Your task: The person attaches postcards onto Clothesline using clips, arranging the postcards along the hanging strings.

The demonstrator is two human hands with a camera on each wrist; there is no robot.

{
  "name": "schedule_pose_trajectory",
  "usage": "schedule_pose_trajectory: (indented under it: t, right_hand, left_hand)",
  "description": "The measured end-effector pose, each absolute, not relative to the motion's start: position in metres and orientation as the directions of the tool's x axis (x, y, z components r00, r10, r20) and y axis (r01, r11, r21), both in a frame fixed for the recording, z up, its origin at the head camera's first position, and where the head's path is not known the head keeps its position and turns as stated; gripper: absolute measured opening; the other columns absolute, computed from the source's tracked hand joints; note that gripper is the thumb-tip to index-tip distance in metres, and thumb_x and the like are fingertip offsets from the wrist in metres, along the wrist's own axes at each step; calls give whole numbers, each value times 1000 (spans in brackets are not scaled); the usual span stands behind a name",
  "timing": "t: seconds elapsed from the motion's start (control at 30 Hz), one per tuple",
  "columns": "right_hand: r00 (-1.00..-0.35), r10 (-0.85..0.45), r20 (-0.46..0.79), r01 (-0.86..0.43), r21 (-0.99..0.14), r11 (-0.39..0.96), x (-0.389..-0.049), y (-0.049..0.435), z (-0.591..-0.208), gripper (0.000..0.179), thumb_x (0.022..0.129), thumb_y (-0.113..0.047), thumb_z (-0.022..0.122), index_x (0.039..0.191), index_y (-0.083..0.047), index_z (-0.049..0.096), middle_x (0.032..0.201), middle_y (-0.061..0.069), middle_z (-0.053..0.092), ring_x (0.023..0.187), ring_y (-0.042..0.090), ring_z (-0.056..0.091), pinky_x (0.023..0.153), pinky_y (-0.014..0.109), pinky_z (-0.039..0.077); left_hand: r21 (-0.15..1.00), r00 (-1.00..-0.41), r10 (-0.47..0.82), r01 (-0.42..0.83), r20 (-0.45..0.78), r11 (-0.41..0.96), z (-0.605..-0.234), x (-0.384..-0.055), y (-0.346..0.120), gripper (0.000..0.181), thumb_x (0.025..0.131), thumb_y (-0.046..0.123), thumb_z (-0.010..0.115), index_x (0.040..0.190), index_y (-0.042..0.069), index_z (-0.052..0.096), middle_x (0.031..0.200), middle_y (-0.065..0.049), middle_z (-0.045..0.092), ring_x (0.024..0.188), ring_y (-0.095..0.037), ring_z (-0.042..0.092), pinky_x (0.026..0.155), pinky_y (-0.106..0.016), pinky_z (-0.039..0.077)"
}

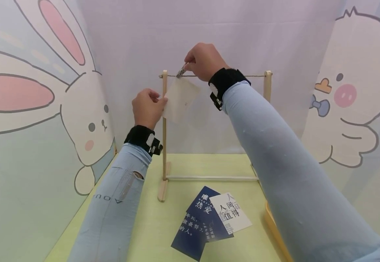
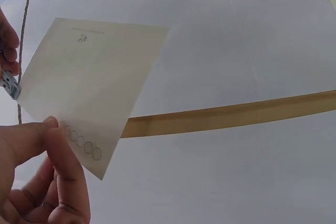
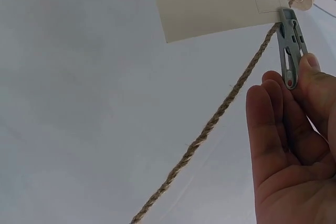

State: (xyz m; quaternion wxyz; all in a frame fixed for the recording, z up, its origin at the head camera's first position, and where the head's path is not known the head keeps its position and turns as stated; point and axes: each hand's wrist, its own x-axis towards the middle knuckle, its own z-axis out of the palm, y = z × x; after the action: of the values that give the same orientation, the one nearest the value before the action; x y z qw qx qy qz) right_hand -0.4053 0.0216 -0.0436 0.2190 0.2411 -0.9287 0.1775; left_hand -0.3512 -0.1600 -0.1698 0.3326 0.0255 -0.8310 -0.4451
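Observation:
My left hand (image 1: 147, 107) pinches the edge of a cream postcard (image 1: 182, 96) between thumb and forefinger, beside the left post of a wooden rack. In the left wrist view the card's printed circles (image 2: 88, 147) lie close to those fingertips. My right hand (image 1: 206, 62) pinches a grey metal clothespin (image 3: 290, 51) at the twine (image 3: 210, 124) strung across the rack. The clothespin's tip overlaps the card's upper corner, right at the twine. Tilted, the card hangs with that corner uppermost in the head view.
The wooden rack (image 1: 164, 145) stands on a pale yellow table (image 1: 150, 225), with a light crossbar (image 1: 212, 178) low down. Dark blue cards (image 1: 190, 233) and a white card (image 1: 230, 213) overlap in front. A yellow tray's rim (image 1: 271, 225) shows beside my right sleeve.

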Motion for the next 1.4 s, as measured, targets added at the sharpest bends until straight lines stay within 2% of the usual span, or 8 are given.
schedule_pose_trajectory:
  t: [0.1, 0.17, 0.4, 0.93, 1.4]
  right_hand:
    - [-790, -375, 485, -530, -234, 815, -405, 22, -44, 27, 104, -26, 65, 125, -16, 76, 127, 2, 73, 105, 16, 66, 93, 28, 57]
    - [-792, -376, 482, -530, -238, 814, -405, 22, -44, 27, 104, -26, 65, 126, -16, 76, 127, 2, 73, 105, 15, 67, 93, 28, 57]
    - [-786, -380, 488, -535, -229, 813, -403, 24, -44, 28, 103, -26, 65, 126, -16, 76, 129, 3, 72, 107, 17, 67, 96, 28, 56]
    - [-783, -393, 482, -542, -218, 812, -391, 23, -40, 31, 104, -28, 63, 131, -16, 73, 135, 3, 68, 109, 18, 65, 98, 27, 55]
    - [-768, -412, 490, -552, -182, 814, -386, 19, -38, 29, 104, -29, 64, 126, -16, 76, 130, 2, 72, 102, 19, 63, 93, 26, 56]
  left_hand:
    - [756, -787, -340, 229, 514, 613, -170, -353, -160, 45, 99, 30, 72, 136, 6, 64, 113, -14, 74, 93, -26, 75, 87, -38, 62]
    - [737, -795, -327, 210, 512, 643, -170, -354, -161, 47, 99, 32, 71, 139, 8, 64, 114, -14, 74, 96, -27, 73, 89, -38, 60]
    - [668, -800, -292, 174, 524, 723, -171, -352, -160, 39, 101, 39, 67, 131, 14, 73, 116, -9, 76, 103, -27, 69, 89, -45, 49]
    - [657, -797, -293, 166, 529, 735, -168, -349, -162, 39, 101, 41, 67, 127, 14, 75, 116, -8, 77, 104, -27, 71, 94, -47, 47]
    - [667, -801, -304, 152, 515, 730, -168, -349, -166, 37, 102, 40, 65, 125, 14, 75, 115, -7, 77, 106, -27, 70, 96, -48, 44]
